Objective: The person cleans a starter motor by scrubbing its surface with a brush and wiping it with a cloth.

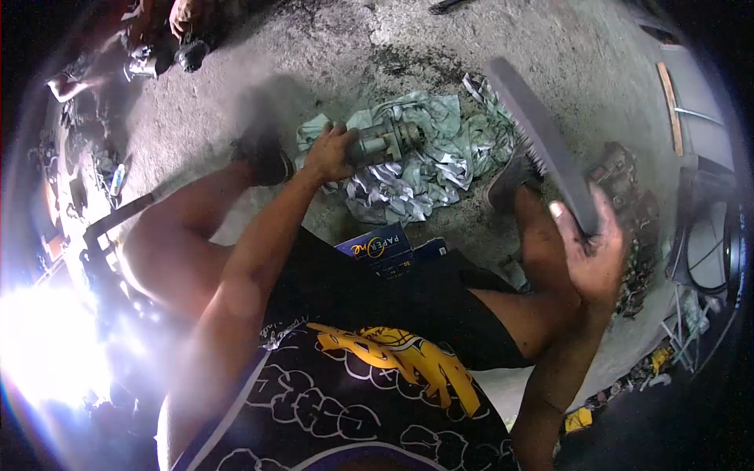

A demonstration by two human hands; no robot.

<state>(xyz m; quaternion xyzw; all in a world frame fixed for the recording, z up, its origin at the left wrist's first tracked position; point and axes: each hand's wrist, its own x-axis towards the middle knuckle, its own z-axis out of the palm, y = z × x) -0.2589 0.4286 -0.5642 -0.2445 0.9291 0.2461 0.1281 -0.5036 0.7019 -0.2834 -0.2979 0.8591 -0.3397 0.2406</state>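
My left hand (330, 153) is closed around one end of a grey metal starter motor (381, 144), which lies on its side on a crumpled, stained cloth (428, 188). The motor's flanged end points to the right. My right hand (594, 255) grips the lower end of a long wire brush (542, 133), held raised and tilted to the right of the cloth. The brush's bristles face left, toward the cloth, and do not touch the motor.
A dark blue cardboard box (381, 247) sits between my legs. At the far upper left, another person's hand (184, 17) is above a dark metal part (191, 55). Greasy parts (620, 169) lie at the right, near a wooden strip (670, 108). Bright glare fills the lower left.
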